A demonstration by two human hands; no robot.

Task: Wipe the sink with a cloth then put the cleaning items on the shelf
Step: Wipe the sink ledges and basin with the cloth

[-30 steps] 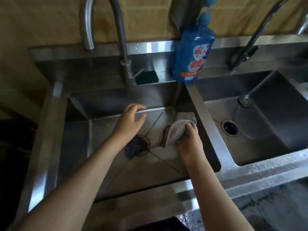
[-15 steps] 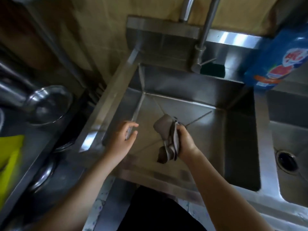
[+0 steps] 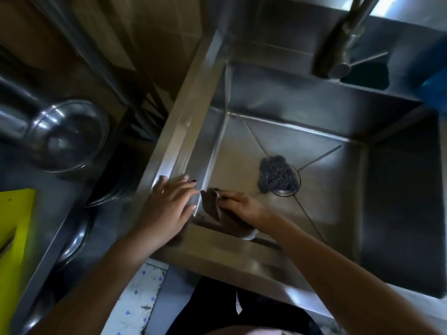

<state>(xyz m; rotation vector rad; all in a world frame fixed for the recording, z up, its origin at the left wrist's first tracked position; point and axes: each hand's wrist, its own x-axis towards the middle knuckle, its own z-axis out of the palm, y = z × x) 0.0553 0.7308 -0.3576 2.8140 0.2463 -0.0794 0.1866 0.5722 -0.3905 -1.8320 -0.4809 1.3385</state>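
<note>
In sink (image 3: 186, 122) corner, right hand (image 3: 242, 207) grips cloth (image 3: 211, 207)

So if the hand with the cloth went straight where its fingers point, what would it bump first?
Probably the sink's left wall. The right hand points its fingers left into the near corner, the cloth leading, and the left hand rests on the rim just above. Depth is unclear.
</note>
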